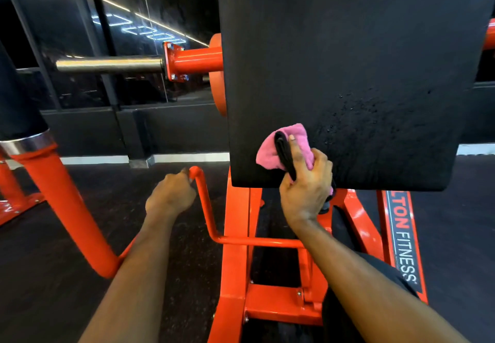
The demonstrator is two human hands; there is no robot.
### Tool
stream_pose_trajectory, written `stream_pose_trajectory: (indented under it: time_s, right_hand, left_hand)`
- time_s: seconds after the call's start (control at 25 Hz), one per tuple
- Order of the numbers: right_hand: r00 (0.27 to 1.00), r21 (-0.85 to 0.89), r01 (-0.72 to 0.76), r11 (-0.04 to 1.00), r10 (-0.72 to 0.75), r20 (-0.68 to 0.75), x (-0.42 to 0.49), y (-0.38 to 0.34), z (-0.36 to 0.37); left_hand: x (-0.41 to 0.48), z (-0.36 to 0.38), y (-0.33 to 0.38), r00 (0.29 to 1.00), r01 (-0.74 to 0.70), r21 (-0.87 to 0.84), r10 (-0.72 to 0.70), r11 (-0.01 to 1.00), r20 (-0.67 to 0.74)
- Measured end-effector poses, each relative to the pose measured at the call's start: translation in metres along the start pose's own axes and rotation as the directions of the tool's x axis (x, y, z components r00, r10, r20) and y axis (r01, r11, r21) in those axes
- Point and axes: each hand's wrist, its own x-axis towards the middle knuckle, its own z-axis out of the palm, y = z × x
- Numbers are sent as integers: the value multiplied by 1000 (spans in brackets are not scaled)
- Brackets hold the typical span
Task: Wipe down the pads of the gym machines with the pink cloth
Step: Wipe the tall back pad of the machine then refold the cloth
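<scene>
Holding the pink cloth (270,149) against the near left corner of the black pad (348,61), the right hand (305,182) has its fingers curled round it and a dark folded item (285,152). The left hand (170,195) grips the thin orange lever (205,208). Droplets (361,117) speckle the pad. Dark floor (67,249) lies below, with a mirrored wall (134,7) far left.

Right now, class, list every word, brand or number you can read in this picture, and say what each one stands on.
"LTON FITNESS": on the black strip along the orange frame rail; the first word's start is hidden behind the black pad.
Glowing sign on the dark wall, upper left: too blurred to read.
White marks on the orange frame foot, far left: cut off, unreadable.
</scene>
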Motion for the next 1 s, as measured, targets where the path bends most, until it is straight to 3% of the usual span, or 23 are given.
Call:
stream_pose_trajectory:
  time_s: [0.2,0.32,0.4,0.48,0.64,0.8,0.88,1.0]
  right_hand:
    - [982,-7,59,998,-57,183,-27,-36,18]
    - [985,48,42,998,-49,163,-8,-29,11]
    - [992,64,35,997,-43,121,11,-18,1]
    - [999,65,-1,998,-2,50,33,-5,-11]
    - [960,81,-170,982,184,-212,84,45,-42]
    - [865,104,-343,934,357,-353,96,68,-57]
    - [908,53,-291,955,293,-301,86,49,-45]
    - [991,-14,-124,992,123,-58,62,9,-24]
  left_hand:
    - [-2,2,0,1000,3,58,-3,998,0]
    - [-2,3,6,994,18,47,-13,999,-111]
    - [6,9,13,975,-35,-77,17,996,-222]
    - [13,15,29,936,-189,-182,121,965,-331]
    - [15,20,81,764,-523,-164,375,837,-525]
    - [12,30,107,725,-550,-134,392,824,-567]
    - [13,32,108,714,-546,-127,381,828,-587]
    - [16,29,102,686,-573,-89,417,815,-596]
